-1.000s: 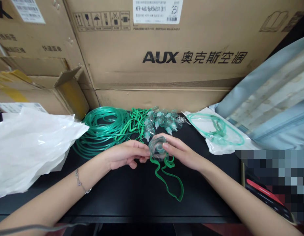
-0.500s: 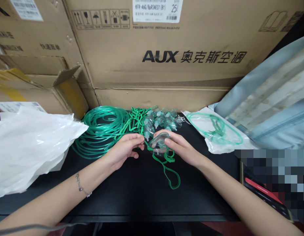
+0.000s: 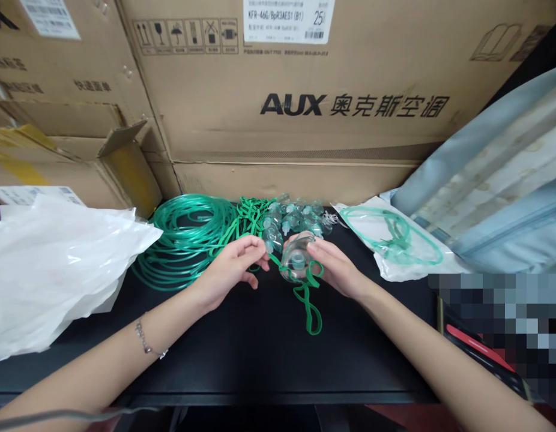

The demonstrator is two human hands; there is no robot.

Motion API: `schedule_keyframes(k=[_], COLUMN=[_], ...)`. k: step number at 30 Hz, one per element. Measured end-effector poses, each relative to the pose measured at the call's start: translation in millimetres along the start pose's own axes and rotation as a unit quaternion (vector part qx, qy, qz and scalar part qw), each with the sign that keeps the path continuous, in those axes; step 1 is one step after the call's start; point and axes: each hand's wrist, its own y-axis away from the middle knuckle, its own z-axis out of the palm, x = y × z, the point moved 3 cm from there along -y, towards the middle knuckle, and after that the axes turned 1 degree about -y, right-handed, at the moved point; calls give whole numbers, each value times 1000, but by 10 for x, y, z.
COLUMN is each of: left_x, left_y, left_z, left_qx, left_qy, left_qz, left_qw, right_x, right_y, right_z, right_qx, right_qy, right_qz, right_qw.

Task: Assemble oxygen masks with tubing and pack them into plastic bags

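Note:
My right hand (image 3: pixel 334 267) is closed on a clear oxygen mask (image 3: pixel 292 252), held by its right side just above the black table. A green elastic strap (image 3: pixel 313 318) dangles in loops from the mask. The strap's other end runs left to the fingertips of my left hand (image 3: pixel 242 264), which pinch it. Behind my left hand lie a tangle of green straps (image 3: pixel 248 219) and a thick coil of green tubing (image 3: pixel 183 231). Several more clear masks (image 3: pixel 291 219) are grouped behind the held one.
White plastic bags (image 3: pixel 57 270) are stacked at the left. A packed mask and tubing set (image 3: pixel 395 240) lies at the right. Large cardboard boxes (image 3: pixel 215 108) stand along the back, a smaller open box (image 3: pixel 71 162) at the left. A light blue cloth (image 3: pixel 494 156) hangs at the right.
The mask has turned in my right hand, so its green connector now shows more toward me. The dangling strap loop has swung slightly up and left. My left hand has barely shifted.

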Motion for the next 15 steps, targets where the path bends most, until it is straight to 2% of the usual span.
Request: schedule_keyframes(k=[3, 6, 10, 15], left_x=[29, 37, 22, 3], left_y=[19, 13, -8, -20], left_z=[28, 12, -17, -19], left_qx=[-66, -87, -87, -48], left_qy=[-25, -54, -71, -58], left_qz=[-16, -15, -9, 6], left_qw=[997, 995, 994, 997], right_x=[7, 22, 31, 11], right_y=[-3, -10, -8, -1], right_z=[-3, -17, -18, 7], right_qx=[-20, -26, -20, -36], right_qy=[13, 24, 47, 36], right_qz=[-12, -23, -20, -32], right_qw=[1000, 999, 998, 998])
